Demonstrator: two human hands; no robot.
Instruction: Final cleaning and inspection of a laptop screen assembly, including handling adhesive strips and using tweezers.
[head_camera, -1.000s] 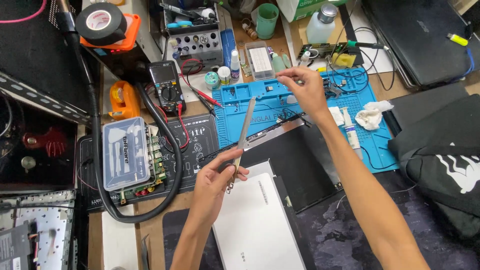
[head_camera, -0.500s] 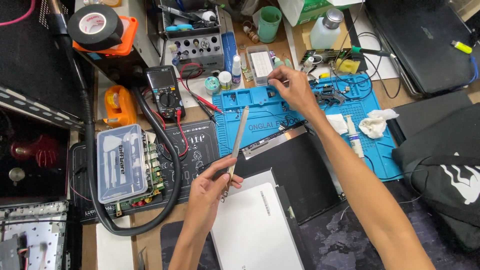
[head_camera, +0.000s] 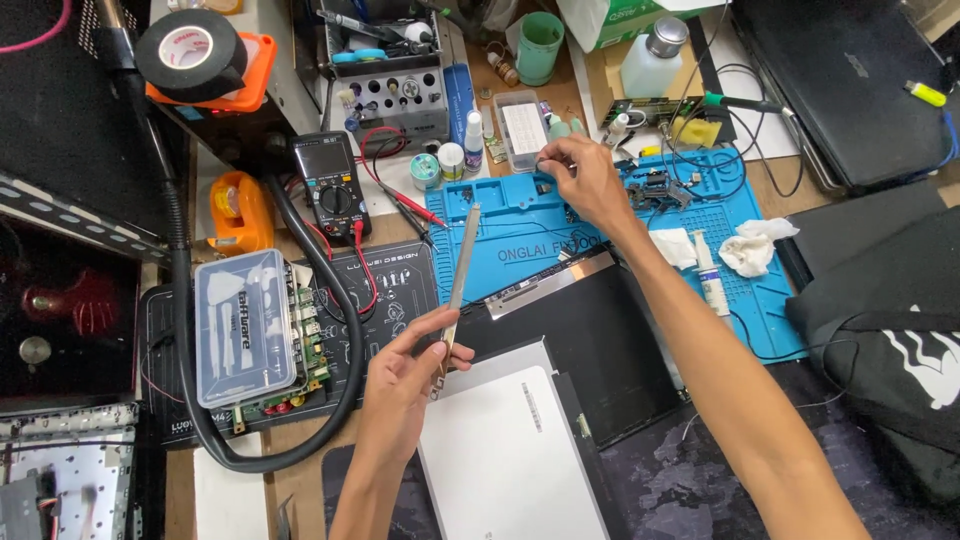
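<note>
left hand (head_camera: 400, 385): bare, no glove, ring or watch | right hand (head_camera: 588, 180): bare, likewise | forearms: bare, no sleeves in view | nails short, unpainted

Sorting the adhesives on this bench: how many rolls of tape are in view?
2. A black tape roll sits on an orange object at the far left; an orange tape dispenser stands on the table below it. Clutter may hide others.

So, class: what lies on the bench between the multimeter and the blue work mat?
In the head view, between the multimeter and the blue work mat lie the red and black probe leads, plus two small round tins.
</note>
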